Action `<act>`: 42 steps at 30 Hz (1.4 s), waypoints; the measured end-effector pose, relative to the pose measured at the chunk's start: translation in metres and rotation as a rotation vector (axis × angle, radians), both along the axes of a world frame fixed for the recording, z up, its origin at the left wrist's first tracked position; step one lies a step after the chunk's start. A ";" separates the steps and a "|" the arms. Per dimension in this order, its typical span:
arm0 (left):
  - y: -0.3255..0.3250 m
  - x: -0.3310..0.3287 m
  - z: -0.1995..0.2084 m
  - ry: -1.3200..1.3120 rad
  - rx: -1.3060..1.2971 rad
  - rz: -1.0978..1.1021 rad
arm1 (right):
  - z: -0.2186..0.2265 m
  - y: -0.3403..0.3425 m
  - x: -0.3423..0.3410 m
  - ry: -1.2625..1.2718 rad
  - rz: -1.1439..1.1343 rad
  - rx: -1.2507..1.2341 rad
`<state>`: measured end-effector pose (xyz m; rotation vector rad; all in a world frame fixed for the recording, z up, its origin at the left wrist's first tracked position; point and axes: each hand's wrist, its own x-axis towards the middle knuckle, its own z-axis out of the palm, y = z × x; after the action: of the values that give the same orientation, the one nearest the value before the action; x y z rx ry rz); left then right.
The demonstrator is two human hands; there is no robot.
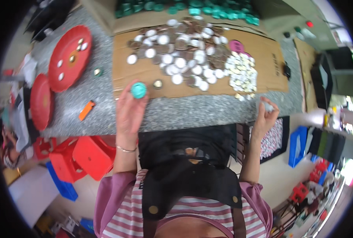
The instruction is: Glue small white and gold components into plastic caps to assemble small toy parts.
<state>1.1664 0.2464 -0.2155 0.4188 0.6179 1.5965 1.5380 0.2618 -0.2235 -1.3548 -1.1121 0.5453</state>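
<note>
My left hand (pixel 129 113) holds a round green piece with a ridged rim (pixel 138 90) between thumb and fingers, over the counter's front part. Close by on the cardboard lies a small dark disc with a pale centre (pixel 158 83). My right hand (pixel 267 115) is at the counter's front edge, its fingers pinched round a small whitish piece (pixel 268 106) whose kind I cannot make out. Just beyond it is a heap of small cream pieces (pixel 242 71). A big heap of white and brown discs (pixel 180 61) covers the middle of the cardboard sheet (pixel 269 73).
A cardboard box (pixel 145 27) with many green pieces (pixel 224 12) stands at the back. Two red trays (pixel 69 47) (pixel 41 103), an orange lighter-like object (pixel 87 110) and a green piece (pixel 98 72) lie left. Red stools (pixel 93 156) stand below the grey counter (pixel 184 113).
</note>
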 end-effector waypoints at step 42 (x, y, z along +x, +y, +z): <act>-0.020 -0.028 0.000 -0.147 0.101 -0.019 | 0.043 0.066 -0.215 -0.718 1.004 -0.036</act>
<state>1.1388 0.2261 -0.2155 0.3766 0.4219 1.6280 1.3233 0.3282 -0.1808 -0.9475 -2.4121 0.8030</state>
